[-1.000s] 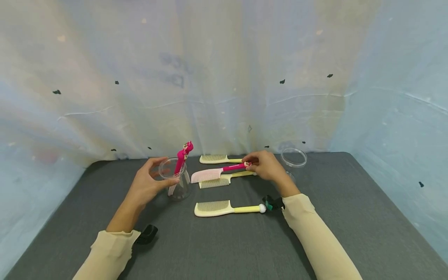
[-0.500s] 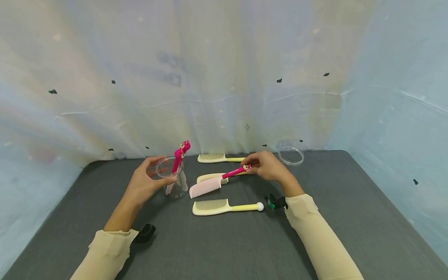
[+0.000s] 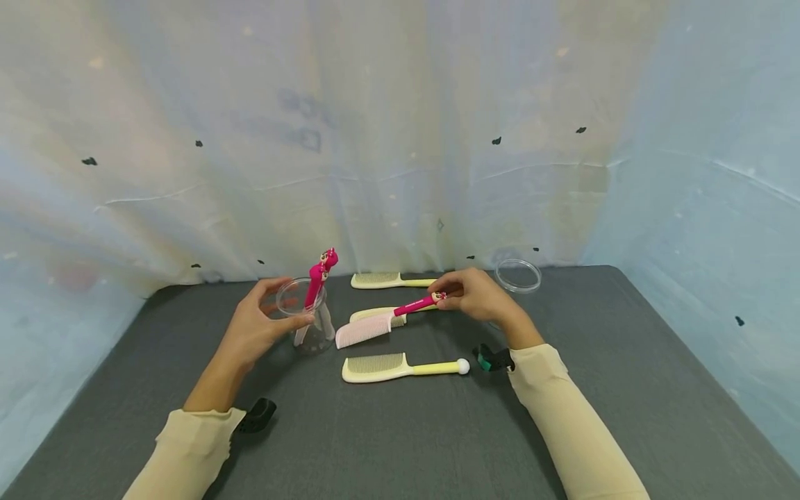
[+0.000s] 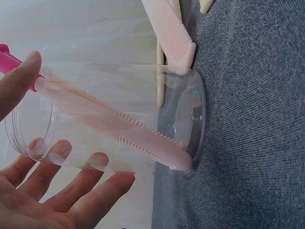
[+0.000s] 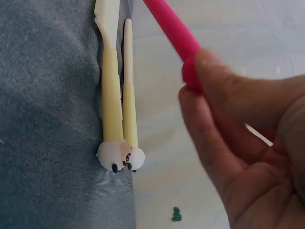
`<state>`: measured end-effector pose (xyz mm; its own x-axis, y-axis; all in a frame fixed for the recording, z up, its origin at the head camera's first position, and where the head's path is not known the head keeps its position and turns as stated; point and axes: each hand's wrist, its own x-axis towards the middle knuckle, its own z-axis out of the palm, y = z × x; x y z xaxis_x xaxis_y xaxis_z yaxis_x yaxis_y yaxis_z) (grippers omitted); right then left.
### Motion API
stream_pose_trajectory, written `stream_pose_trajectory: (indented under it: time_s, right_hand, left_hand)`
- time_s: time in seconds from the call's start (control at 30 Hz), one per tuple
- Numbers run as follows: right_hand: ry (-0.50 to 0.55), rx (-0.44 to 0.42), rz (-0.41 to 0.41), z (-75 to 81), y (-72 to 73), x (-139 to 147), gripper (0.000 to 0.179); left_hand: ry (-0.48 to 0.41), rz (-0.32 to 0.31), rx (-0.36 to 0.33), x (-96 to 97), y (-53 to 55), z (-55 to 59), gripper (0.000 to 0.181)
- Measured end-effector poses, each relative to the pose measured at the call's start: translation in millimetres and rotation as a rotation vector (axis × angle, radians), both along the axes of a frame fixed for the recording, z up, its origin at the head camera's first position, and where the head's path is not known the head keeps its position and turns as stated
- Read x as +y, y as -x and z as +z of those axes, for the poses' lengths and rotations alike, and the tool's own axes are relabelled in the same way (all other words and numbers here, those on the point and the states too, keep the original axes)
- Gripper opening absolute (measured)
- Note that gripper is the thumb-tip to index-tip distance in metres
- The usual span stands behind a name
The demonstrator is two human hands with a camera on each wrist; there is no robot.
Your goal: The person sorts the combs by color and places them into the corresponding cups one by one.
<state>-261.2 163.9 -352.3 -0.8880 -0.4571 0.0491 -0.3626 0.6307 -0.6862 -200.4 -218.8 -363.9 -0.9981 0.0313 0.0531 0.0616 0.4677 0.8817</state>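
My left hand (image 3: 246, 330) grips a clear plastic jar (image 3: 325, 339) round its side, thumb at the front and fingers behind. Two combs with pink teeth and magenta handles (image 3: 317, 281) lean inside it, figure heads sticking out above the rim. My right hand (image 3: 478, 297) pinches the handle end of another pink comb (image 3: 364, 330), its toothed end pointing left and slanting down close by the jar. This comb overlaps a cream comb with a yellow handle (image 3: 370, 314). In the right wrist view, thumb and fingers meet on the magenta handle (image 5: 174, 28).
A cream comb (image 3: 375, 368) lies in front, its yellow handle ending in a white ball. Another cream comb (image 3: 376, 280) lies at the back by the curtain (image 3: 400, 173). A second clear rim (image 3: 518, 276) stands back right, partly behind my right hand. The table cover (image 3: 400, 444) is dark grey.
The pink comb in my right hand has tilted, its toothed end swinging down toward the front, then rising slightly. My left hand stays on the jar. The head view has shifted slightly.
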Motion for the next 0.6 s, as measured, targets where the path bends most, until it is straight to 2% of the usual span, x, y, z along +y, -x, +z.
stream_pose_trajectory:
  time_s: [0.17,0.27,0.4,0.6]
  right_hand:
    - [0.114,-0.085,-0.009,-3.7,2.5,2,0.031]
    - [0.147,-0.122,-0.003,-6.4,3.5,0,0.034]
    - [0.182,-0.13,0.011,-8.6,3.7,-4,0.035]
    - [0.306,-0.161,0.032,-10.4,-0.5,-17,0.036]
  left_hand:
    - [0.0,0.002,-0.011,-0.5,-0.6,-0.5,0.094]
    - [0.003,0.004,-0.016,-0.8,-1.2,-0.4,0.094]
    - [0.004,0.003,-0.016,-0.9,-2.1,-0.6,0.093]
    - [0.001,-0.005,-0.015,-0.8,-3.1,-1.0,0.092]
